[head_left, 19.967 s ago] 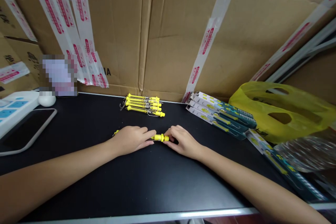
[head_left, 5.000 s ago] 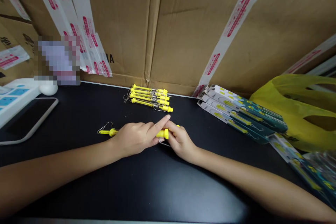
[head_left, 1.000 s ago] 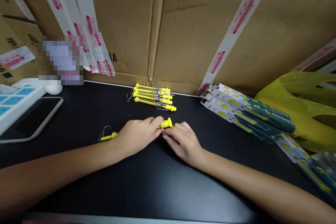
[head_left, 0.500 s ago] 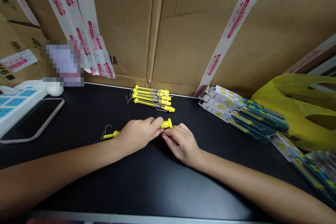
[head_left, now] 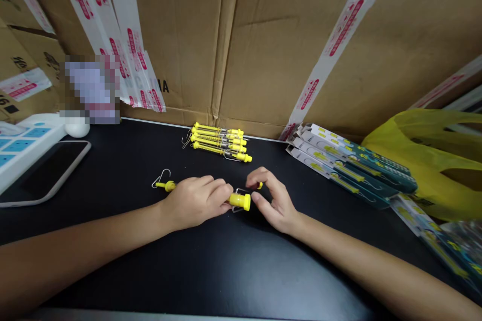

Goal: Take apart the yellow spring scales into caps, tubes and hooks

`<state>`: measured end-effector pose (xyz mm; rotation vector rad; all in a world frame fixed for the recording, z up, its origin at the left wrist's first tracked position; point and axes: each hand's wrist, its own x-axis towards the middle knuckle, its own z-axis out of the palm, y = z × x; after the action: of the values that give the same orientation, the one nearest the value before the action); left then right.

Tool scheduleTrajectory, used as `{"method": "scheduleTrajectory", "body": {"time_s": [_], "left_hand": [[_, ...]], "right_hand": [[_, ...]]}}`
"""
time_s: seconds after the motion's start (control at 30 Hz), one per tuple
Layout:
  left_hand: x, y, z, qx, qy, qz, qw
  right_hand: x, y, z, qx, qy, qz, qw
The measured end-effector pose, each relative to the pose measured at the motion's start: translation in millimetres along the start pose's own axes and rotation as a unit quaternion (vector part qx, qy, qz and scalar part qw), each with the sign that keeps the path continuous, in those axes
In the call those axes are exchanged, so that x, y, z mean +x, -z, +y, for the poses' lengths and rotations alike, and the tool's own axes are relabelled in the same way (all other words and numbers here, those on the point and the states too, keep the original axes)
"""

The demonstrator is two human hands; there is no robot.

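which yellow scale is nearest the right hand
The scale in the left hand, its thick end beside the right hand; the other scales lie grouped farther back, near the cardboard.

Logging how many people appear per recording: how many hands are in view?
2. The left hand is closed around a yellow spring scale; the right hand, where a small yellow piece shows, is beside the scale's thick end.

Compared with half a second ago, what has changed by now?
The right hand has let go of the end of the yellow tool and drawn rightward, exposing a small yellow piece. That end now sits lower in view. Unchanged: the left hand grips the tool; the row of yellow tools lies beyond.
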<state>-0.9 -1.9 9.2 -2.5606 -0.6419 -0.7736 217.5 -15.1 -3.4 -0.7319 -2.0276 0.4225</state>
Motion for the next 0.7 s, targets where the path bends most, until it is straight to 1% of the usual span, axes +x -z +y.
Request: {"method": "scheduleTrajectory", "body": {"time_s": [0.07,0.1,0.27,0.5,0.63,0.7], "left_hand": [[-2.1,-3.2,-1.7,0.019,-0.025,0.009,0.999],[-3.0,-5.1,-2.5,0.027,-0.033,0.01,0.999],[-4.7,-10.5,-2.7,0.028,-0.055,0.01,0.998],[-1.8,-6.6,0.6,0.035,-0.07,0.035,0.996],[-2.0,-5.3,0.0,0.035,-0.073,0.023,0.996],[-2.6,-5.0,-0.8,0.035,-0.072,0.016,0.997]], "right_hand": [[3.0,0.2,3.4,0.011,0.01,-0.046,0.999],[4.2,-0.4,4.4,0.01,0.017,-0.055,0.998],[4.9,-3.4,5.0,-0.007,0.023,-0.028,0.999],[2.6,-4.6,4.6,0.004,0.044,-0.02,0.999],[1.2,-3.1,2.9,-0.003,0.034,-0.024,0.999],[-0.3,-0.9,1.9,-0.021,0.021,-0.002,1.0]]}}
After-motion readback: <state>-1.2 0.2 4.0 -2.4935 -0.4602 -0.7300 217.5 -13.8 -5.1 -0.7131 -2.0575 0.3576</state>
